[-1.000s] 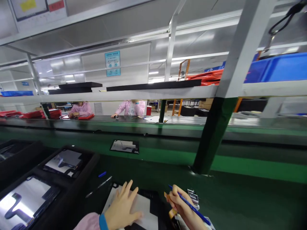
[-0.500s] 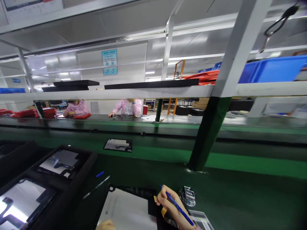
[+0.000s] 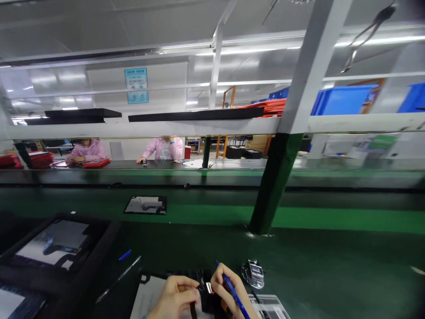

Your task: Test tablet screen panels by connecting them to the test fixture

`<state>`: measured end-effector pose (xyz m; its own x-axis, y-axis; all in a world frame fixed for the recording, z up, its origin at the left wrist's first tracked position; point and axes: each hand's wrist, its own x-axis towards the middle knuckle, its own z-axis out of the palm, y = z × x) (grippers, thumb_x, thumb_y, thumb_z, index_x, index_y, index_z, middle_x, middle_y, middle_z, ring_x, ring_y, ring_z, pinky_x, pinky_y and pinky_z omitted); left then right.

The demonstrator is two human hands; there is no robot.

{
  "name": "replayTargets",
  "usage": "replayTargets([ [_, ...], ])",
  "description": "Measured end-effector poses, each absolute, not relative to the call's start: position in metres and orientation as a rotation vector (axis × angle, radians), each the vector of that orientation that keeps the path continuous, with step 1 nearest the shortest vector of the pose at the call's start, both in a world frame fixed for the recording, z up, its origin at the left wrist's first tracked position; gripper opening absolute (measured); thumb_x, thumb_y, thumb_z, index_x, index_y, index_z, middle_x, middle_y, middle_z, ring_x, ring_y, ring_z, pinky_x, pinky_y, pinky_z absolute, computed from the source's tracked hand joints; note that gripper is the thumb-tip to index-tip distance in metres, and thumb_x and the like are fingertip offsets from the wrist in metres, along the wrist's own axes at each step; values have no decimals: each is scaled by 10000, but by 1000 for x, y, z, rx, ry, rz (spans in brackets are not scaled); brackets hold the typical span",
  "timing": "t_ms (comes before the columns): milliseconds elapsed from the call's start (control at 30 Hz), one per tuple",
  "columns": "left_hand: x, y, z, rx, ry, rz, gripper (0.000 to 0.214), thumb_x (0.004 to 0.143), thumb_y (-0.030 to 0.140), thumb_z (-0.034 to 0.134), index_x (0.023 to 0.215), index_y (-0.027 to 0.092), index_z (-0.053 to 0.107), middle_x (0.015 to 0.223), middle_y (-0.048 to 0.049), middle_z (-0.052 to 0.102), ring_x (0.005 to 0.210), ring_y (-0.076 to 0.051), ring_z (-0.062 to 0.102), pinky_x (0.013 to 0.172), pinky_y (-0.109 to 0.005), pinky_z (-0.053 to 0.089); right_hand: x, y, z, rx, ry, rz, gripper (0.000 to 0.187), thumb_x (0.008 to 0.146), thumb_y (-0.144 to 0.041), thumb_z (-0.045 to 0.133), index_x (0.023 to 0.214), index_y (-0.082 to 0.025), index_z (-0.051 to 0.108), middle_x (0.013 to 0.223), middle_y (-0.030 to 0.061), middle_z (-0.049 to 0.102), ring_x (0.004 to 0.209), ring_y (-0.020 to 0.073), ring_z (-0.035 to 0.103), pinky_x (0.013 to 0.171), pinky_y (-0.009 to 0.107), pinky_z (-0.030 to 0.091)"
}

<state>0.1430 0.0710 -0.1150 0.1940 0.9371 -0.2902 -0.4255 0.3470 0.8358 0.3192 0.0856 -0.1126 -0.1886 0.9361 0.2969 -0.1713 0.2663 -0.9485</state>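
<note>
My right hand (image 3: 232, 290) is closed around a blue pen (image 3: 235, 292) that slants up past the fingers. Its fingertips are at a small light-coloured connector tab (image 3: 209, 287), on the dark edge of a flat display panel with a pale grey back (image 3: 146, 292). My left hand (image 3: 179, 296) is pinched just left of the tab, above the panel. A dark strip (image 3: 193, 311) shows under its fingers; whether they grip it is hidden. A metal tally counter (image 3: 254, 274) stands right of my right hand, behind a clear card-like sheet with white areas (image 3: 270, 305).
Left of the panel lie a clear pen (image 3: 118, 279) and a blue pen cap (image 3: 125, 255). A black tray (image 3: 99, 252) holds more panels; another panel (image 3: 146, 205) lies farther back. A green-and-white post (image 3: 277, 181) rises from the bench. Two people in pink sit across.
My left hand has come up from the bottom edge to beside the connector tab. The view has swung right, so the bench items appear farther left. The blue pen stays in my right hand.
</note>
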Motion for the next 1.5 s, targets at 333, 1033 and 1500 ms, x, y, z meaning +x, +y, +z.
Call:
replayTargets([
  [333,142,70,-105,959,1104,978,291,475,310,847,620,144,659,603,-17,657,622,-166,582,660,-297,423,313,85,-123,-836,-1528,1191,506,801,-633,625,685,-230,342,616,-25,482,553,115,387,536,249,322],
  [1033,144,70,-96,1027,1191,980,176,520,291,744,584,140,681,575,-41,673,590,-177,587,613,-290,412,310,81,-118,-939,-1590,1038,348,816,-369,617,669,-235,331,620,-17,510,524,107,360,508,232,310],
  [1500,146,73,-100,1027,1194,1018,188,514,303,747,562,135,677,548,-47,658,559,-174,569,591,-291,396,305,80,-123,-964,-1593,888,317,792,-271,610,650,-240,330,562,-48,470,485,101,341,472,222,299],
])
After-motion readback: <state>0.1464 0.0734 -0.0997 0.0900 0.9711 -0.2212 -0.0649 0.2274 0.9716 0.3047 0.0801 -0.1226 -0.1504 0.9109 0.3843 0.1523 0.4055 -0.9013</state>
